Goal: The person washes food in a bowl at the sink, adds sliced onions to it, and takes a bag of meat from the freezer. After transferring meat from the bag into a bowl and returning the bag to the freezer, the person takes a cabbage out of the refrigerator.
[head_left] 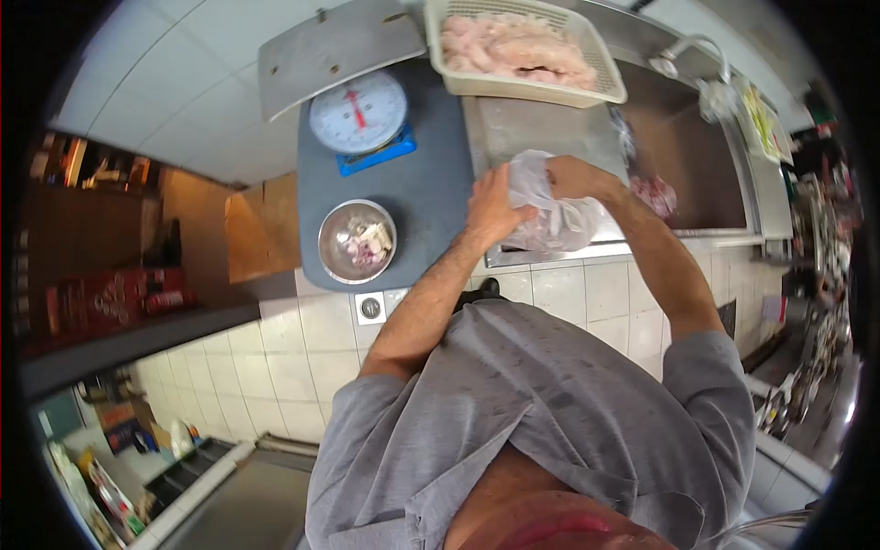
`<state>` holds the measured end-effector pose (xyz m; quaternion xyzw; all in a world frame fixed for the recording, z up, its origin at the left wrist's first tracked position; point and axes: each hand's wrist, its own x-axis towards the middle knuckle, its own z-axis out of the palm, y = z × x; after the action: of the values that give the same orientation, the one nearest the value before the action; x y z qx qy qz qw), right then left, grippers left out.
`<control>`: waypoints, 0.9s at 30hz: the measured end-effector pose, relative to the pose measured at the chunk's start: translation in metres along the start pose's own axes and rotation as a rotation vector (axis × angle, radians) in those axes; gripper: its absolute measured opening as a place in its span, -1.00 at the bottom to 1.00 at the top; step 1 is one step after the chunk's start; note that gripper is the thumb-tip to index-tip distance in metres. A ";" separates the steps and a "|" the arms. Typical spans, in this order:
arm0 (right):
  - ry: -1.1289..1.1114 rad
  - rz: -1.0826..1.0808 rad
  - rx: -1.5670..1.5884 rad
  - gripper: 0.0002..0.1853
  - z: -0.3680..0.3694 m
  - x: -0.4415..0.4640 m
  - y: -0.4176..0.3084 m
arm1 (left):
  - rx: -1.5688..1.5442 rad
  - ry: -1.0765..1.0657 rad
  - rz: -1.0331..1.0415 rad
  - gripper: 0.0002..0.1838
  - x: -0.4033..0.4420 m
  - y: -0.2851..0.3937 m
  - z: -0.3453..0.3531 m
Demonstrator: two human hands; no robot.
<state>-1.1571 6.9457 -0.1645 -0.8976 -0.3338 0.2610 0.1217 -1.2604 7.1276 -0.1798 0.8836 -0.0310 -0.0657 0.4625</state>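
Note:
A thin, whitish translucent plastic bag (557,229) is between my hands above the metal drainboard by the sink. My left hand (495,203) grips its left side, with the thumb lying across the plastic. My right hand (582,179) is at the bag's upper right, fingers curled at its opening and partly covered by the plastic. What the bag contains, if anything, I cannot make out. Left of my hands, a steel bowl (332,247) with pale and purplish pieces (371,246) stands on the grey board. A dial scale (357,112) with a blue base is behind it.
A cream basket (532,90) of pale raw meat (513,50) is at the back. Right of it is a sink (701,156) with a faucet (697,46) and a reddish bagged item (654,196). A metal sheet (339,46) leans behind the scale. Utensils (807,357) crowd the far right.

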 end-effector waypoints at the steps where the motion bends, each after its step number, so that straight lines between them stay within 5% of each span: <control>1: 0.023 -0.009 0.029 -0.72 0.003 -0.003 0.004 | 0.000 0.017 -0.013 -0.07 -0.001 0.001 0.001; 6: -0.192 0.187 -0.175 -0.70 -0.023 -0.012 -0.024 | -0.002 0.000 0.012 -0.08 0.003 -0.007 0.006; 13: -0.185 0.276 -0.161 -0.70 -0.015 -0.001 -0.028 | 0.146 -0.020 0.097 -0.17 -0.002 0.001 0.004; 18: 0.102 0.013 -0.143 -0.73 -0.015 -0.015 -0.015 | 0.146 0.019 0.415 -0.31 0.016 0.007 0.007; 22: 0.232 0.175 0.095 -0.81 -0.029 -0.046 -0.033 | 0.110 -0.019 0.372 -0.45 0.024 -0.001 0.007; 27: 0.574 0.086 0.152 -0.82 -0.017 -0.059 -0.040 | 0.134 0.041 0.385 -0.45 0.020 0.005 0.010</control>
<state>-1.2069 6.9357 -0.1116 -0.9362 -0.2271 0.0258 0.2668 -1.2422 7.1143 -0.1826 0.8915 -0.1941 0.0439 0.4071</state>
